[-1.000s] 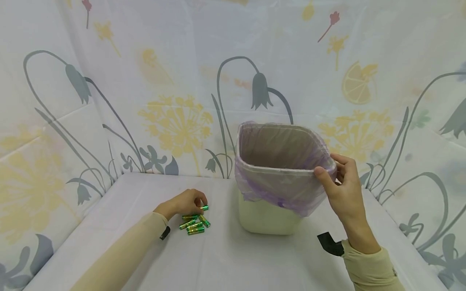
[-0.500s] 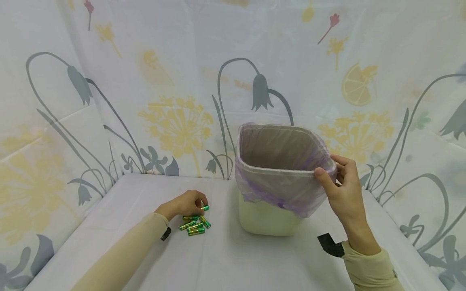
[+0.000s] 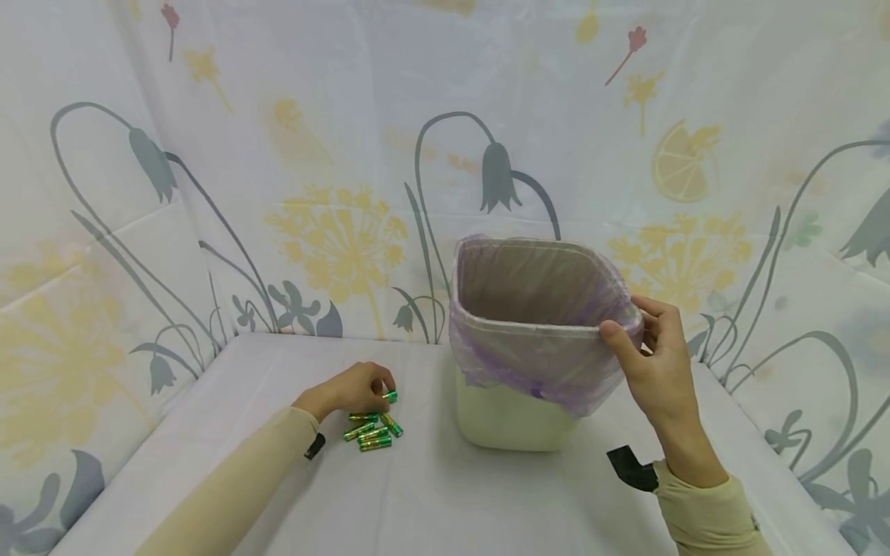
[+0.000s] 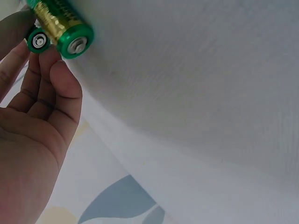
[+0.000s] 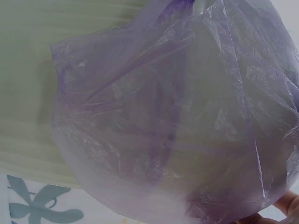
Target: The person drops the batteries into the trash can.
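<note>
A small green-and-gold battery is pinched between the thumb and fingers of my left hand; its end shows in the left wrist view as a green ring. Just in front of that hand lie several more loose batteries, and one battery looms close to the camera in the left wrist view. My right hand grips the right corner of a pale green trash can, thumb outside. A translucent purple trash bag lines the can and folds over its rim, covering most of the right fingers in the right wrist view.
Everything stands on a white-covered table. A floral-printed curtain encloses the back and both sides. The can stands to the right of the batteries, with bare cloth between them.
</note>
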A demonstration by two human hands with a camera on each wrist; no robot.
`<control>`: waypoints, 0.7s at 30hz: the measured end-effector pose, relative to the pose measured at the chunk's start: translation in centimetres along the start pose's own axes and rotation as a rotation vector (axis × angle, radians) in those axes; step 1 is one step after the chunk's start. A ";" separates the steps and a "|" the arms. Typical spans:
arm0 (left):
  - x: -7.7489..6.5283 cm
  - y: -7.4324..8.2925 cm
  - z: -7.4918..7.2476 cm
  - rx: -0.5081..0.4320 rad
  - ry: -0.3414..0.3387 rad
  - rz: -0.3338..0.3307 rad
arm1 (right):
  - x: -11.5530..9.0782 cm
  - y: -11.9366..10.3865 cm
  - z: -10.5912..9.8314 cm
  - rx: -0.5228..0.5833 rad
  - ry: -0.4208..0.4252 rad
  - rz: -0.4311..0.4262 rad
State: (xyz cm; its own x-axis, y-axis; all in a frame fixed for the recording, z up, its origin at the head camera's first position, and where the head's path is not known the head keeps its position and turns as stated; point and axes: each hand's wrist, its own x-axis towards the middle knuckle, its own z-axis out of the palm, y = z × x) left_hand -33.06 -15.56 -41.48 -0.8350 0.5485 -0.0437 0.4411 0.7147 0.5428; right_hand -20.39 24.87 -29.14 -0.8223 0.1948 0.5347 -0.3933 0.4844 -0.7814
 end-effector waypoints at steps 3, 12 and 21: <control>-0.1 0.3 -0.6 0.011 0.003 0.017 | 0.0 0.0 0.0 -0.004 -0.002 0.003; -0.1 2.5 -3.7 -0.022 0.000 0.064 | 0.0 -0.1 0.0 0.002 0.008 0.008; -0.1 5.5 -6.3 -0.002 -0.009 0.117 | 0.1 0.0 0.0 0.007 0.003 0.003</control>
State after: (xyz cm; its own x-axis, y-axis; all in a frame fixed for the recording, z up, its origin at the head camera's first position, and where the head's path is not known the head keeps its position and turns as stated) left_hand -32.60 -14.44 -33.26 -0.7747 0.6321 0.0127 0.5348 0.6444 0.5465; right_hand -20.50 24.85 -29.10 -0.8223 0.1990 0.5332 -0.3937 0.4776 -0.7854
